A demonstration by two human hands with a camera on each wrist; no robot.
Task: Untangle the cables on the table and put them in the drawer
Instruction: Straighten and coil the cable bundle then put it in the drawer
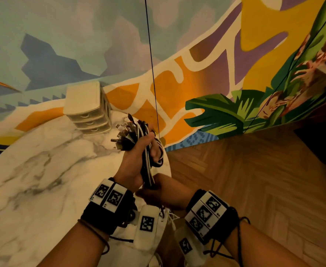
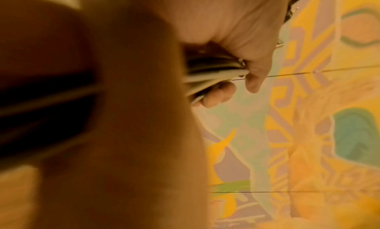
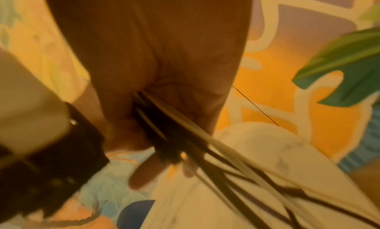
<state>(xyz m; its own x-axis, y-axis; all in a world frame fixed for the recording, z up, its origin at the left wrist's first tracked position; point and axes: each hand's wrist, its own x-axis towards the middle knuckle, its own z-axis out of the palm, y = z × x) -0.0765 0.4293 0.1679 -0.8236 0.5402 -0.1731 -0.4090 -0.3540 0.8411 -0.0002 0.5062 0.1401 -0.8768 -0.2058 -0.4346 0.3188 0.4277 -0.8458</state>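
A bundle of black and white cables [image 1: 145, 168] is held above the right edge of the marble table [image 1: 42, 170]. My left hand [image 1: 142, 149] grips the bundle near its top, and several metal plugs [image 1: 126, 133] fan out above the fist. Just below, my right hand [image 1: 158, 193] grips the lower part of the same bundle. In the left wrist view, curled fingers [image 2: 252, 57] clamp the cables [image 2: 209, 71]. The right wrist view shows the cables [image 3: 197, 135] running down and to the right over the table [image 3: 257, 143]. A small cream three-drawer unit [image 1: 89, 112] stands at the table's far end with its drawers shut.
A painted mural wall [image 1: 216, 74] rises close behind the table and drawer unit. A wooden floor [image 1: 254, 189] lies to the right of the table edge. A thin black line [image 1: 151, 64] hangs straight down in front of the wall to my left hand.
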